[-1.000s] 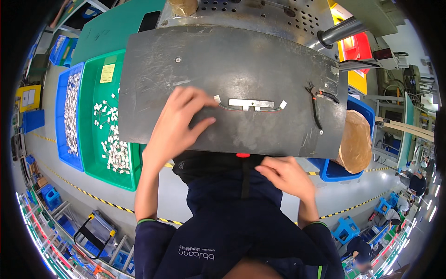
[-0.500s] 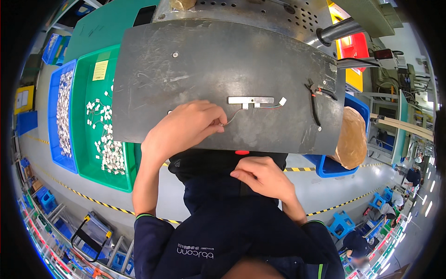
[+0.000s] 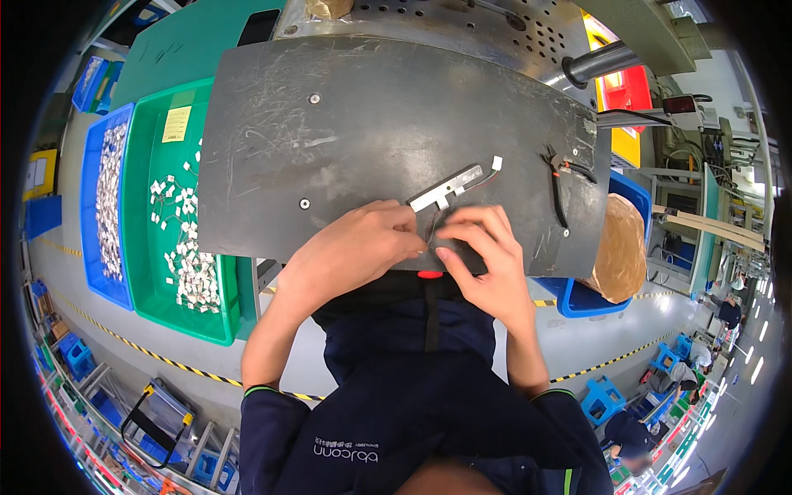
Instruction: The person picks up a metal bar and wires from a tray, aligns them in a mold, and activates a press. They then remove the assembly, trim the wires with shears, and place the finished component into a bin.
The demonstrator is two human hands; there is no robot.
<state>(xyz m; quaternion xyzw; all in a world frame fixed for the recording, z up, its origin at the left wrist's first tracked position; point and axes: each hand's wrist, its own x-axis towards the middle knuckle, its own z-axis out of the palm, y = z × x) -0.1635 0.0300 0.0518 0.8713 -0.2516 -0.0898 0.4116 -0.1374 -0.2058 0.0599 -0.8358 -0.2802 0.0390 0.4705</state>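
On the dark metal work plate (image 3: pixel 379 91) lies a narrow silver-white bar (image 3: pixel 445 189), tilted up to the right. Two white tabs stick out along its near edge. A thin cable ends in a white connector (image 3: pixel 497 162) past the bar's right end. Another thin wire (image 3: pixel 434 219) runs from the bar toward me, and my left hand (image 3: pixel 363 247) pinches its free end near the plate's front edge. Just right of that wire is my right hand (image 3: pixel 493 257), thumb and fingers apart with nothing visible between them. The exact wire tip is hidden by my left fingertips.
Cutting pliers (image 3: pixel 558 188) with dark handles rest at the plate's right. A green bin (image 3: pixel 228 285) of white connectors and a blue bin (image 3: pixel 124 280) of small parts stand left. Brown paper (image 3: pixel 620 247) fills a blue bin (image 3: pixel 577 304) at right. Machinery (image 3: pixel 528 45) stands behind.
My left hand has moved right and toward me, drawing the wire along, and the bar has swung into a tilt. My right hand has risen from my lap to the wire, fingers spreading.
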